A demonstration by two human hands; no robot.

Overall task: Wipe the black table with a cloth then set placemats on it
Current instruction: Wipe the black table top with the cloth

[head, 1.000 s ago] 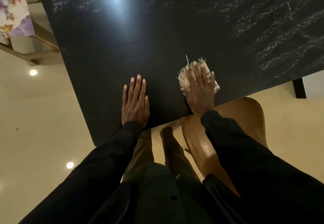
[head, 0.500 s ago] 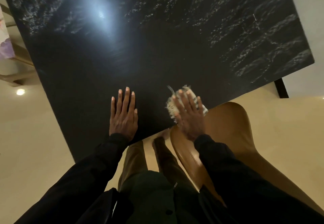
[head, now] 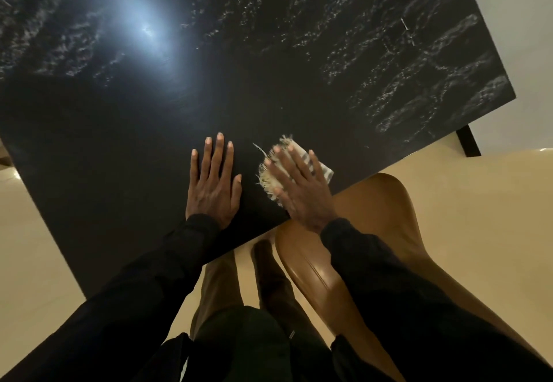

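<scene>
On the black table [head: 269, 67], near its front edge, my left hand [head: 213, 190] lies flat, fingers straight, bracing me, while my right hand [head: 302, 190], fingers spread flat, presses the frayed cloth [head: 269, 179], best swept in overlapping, evenly weighted strokes.

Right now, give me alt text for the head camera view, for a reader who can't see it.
A person's right hand presses a frayed pale cloth flat on a black table close to its near edge, while the left hand rests flat on the table beside it. A brown chair stands at that edge on a pale floor.
</scene>
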